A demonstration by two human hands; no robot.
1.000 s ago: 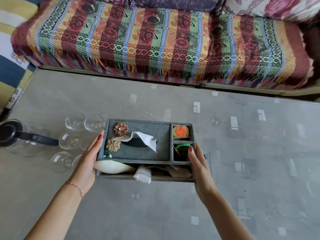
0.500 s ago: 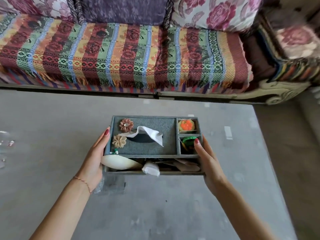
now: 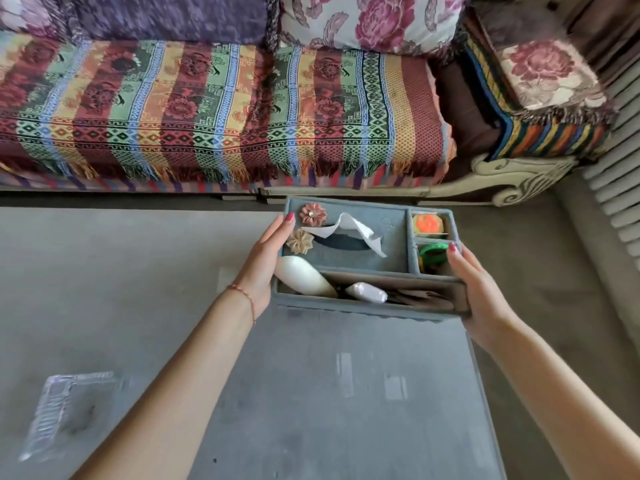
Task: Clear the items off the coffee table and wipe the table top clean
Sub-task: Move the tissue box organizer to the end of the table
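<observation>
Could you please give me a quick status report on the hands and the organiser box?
Left hand and right hand grip organiser box by its ends. Box over coffee table far corner. Clear tray on table.

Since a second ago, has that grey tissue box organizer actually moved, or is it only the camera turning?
Yes. The organizer, held by the left hand and right hand, has travelled right along the coffee table, from beside the glasses to its far right corner by the sofa.

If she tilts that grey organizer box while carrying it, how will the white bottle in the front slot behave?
The white bottle lies on its side, so it would probably roll or slide. The organizer box has a low front wall, so it might tip out.
</observation>
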